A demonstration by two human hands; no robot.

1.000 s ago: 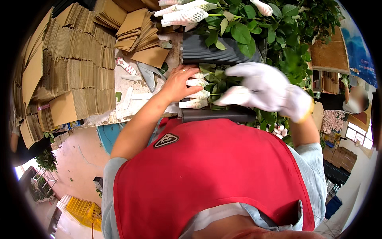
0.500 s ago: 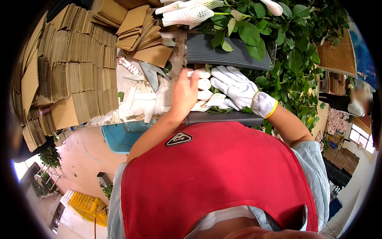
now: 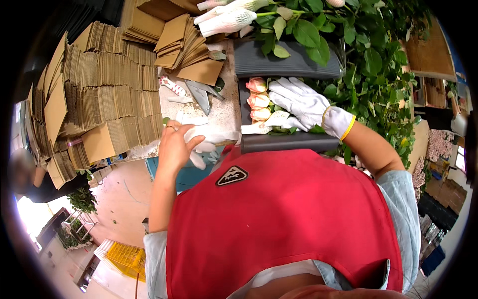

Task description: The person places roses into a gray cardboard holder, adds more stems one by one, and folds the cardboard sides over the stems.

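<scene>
My right hand (image 3: pixel 303 105), in a white glove with a yellow cuff, rests flat on a row of pale pink roses (image 3: pixel 258 100) lying in a dark grey tray (image 3: pixel 289 142), their leafy stems (image 3: pixel 368 74) running off to the right. My bare left hand (image 3: pixel 174 145) reaches to the bench at the left of the tray and grips a white foam net sleeve (image 3: pixel 209 135) from a small pile. A red apron (image 3: pixel 279 219) fills the lower part of the view.
Stacks of folded brown cardboard (image 3: pixel 99 94) cover the left and back of the bench. Scissors (image 3: pixel 199 94) lie beside them. Sleeved roses (image 3: pixel 229 17) lie at the top. A second dark tray (image 3: pixel 289 62) sits behind. A person (image 3: pixel 30 174) stands far left.
My left hand has left the roses and swung left to the pile of white net sleeves. My gloved right hand has settled flat on the rose heads.
</scene>
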